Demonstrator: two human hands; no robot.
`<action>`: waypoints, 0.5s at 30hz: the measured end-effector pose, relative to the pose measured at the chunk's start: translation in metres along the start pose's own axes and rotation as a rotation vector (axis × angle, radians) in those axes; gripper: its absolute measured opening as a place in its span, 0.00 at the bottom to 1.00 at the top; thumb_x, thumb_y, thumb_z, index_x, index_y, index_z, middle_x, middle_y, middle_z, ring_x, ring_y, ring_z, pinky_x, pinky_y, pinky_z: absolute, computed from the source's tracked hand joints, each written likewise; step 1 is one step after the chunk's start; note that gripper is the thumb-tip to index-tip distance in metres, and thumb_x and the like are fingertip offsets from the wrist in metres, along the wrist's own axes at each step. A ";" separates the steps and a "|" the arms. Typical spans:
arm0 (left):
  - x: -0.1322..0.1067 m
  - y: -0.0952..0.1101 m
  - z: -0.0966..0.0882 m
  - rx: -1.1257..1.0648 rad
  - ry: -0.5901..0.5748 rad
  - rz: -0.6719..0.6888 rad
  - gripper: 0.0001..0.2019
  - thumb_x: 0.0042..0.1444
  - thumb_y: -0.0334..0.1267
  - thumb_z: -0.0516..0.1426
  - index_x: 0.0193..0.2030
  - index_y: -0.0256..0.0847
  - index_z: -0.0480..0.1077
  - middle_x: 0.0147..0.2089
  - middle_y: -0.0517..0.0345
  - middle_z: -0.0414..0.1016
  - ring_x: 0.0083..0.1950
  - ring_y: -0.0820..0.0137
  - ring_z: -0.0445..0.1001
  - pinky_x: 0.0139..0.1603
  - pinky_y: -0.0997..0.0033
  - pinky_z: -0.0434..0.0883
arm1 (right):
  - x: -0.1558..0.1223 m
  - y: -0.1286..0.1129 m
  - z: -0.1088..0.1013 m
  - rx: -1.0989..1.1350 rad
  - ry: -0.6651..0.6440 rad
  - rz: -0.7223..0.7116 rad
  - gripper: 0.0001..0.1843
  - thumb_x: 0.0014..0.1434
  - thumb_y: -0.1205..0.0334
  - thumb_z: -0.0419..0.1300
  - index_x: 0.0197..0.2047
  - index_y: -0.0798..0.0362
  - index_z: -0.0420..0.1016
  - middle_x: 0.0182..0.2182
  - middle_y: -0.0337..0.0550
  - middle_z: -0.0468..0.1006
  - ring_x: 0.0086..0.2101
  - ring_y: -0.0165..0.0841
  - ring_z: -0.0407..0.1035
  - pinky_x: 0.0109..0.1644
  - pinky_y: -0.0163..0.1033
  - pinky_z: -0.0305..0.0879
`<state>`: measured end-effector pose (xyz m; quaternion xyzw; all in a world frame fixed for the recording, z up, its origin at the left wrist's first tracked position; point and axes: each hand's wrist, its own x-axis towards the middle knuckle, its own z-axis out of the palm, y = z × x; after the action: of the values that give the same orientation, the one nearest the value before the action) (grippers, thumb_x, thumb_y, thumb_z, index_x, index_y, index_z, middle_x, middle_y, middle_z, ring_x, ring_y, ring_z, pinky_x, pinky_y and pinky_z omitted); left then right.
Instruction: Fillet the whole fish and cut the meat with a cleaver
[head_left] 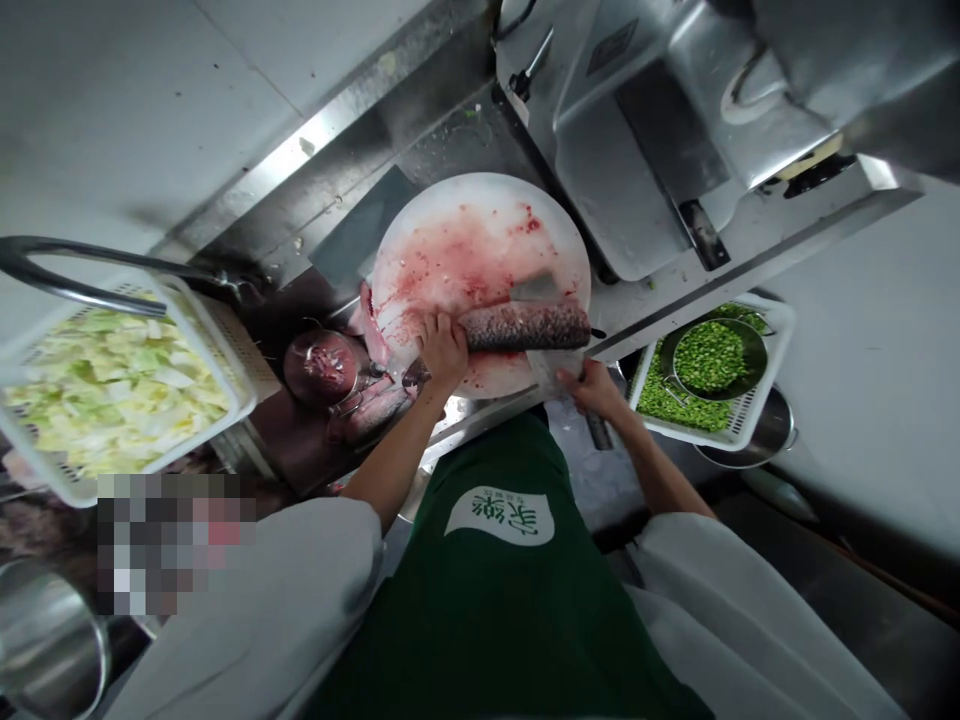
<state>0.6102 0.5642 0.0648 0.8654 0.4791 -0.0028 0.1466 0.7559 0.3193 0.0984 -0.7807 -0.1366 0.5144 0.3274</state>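
Note:
A scaly piece of fish [525, 325] lies across a round white cutting board [480, 245] smeared with blood. Its left end is gripped by my left hand [444, 350], fingers curled over it. My right hand [592, 388] is closed on a cleaver [556, 368], its broad blade over the board's near right edge, close to the fish's lower side. The dark handle end sticks out below that hand. Whether the blade touches the fish, I cannot tell. A pale flat patch shows on the board just beyond the fish.
Left of the board are a bowl of bloody scraps [321, 368], more fish pieces [375, 408] and a basket of chopped cabbage [127, 380]. At right stand a basket of chopped greens [694, 405] and a metal machine [630, 170] with another cleaver [703, 235]. A faucet [90, 265] reaches in from the left.

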 end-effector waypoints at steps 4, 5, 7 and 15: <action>0.001 -0.003 -0.002 -0.019 -0.048 0.087 0.13 0.72 0.37 0.49 0.52 0.42 0.74 0.61 0.38 0.76 0.65 0.46 0.72 0.67 0.44 0.67 | 0.002 -0.006 -0.014 -0.083 0.009 -0.002 0.13 0.63 0.50 0.63 0.33 0.50 0.71 0.13 0.37 0.66 0.17 0.36 0.67 0.22 0.36 0.60; 0.001 -0.003 -0.003 -0.027 -0.038 0.083 0.14 0.72 0.37 0.48 0.53 0.41 0.74 0.61 0.37 0.76 0.66 0.46 0.72 0.67 0.44 0.67 | 0.002 -0.008 -0.013 -0.103 0.056 -0.025 0.13 0.63 0.51 0.63 0.32 0.51 0.71 0.14 0.38 0.67 0.20 0.38 0.70 0.24 0.36 0.62; 0.000 -0.002 -0.004 -0.045 -0.012 0.060 0.15 0.73 0.37 0.47 0.53 0.40 0.74 0.62 0.36 0.75 0.66 0.46 0.72 0.67 0.43 0.67 | -0.002 -0.007 -0.007 -0.126 0.121 -0.065 0.12 0.63 0.52 0.62 0.31 0.51 0.73 0.14 0.41 0.69 0.23 0.41 0.73 0.26 0.37 0.65; -0.017 0.009 0.004 -0.079 -0.029 0.090 0.14 0.72 0.37 0.49 0.52 0.40 0.75 0.59 0.38 0.76 0.63 0.47 0.72 0.67 0.47 0.68 | -0.023 0.007 0.015 -0.103 0.129 0.065 0.14 0.65 0.48 0.61 0.34 0.49 0.73 0.14 0.39 0.68 0.18 0.40 0.70 0.23 0.39 0.65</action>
<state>0.6088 0.5449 0.0657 0.8794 0.4374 0.0101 0.1878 0.7317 0.3073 0.1065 -0.8320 -0.1162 0.4658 0.2781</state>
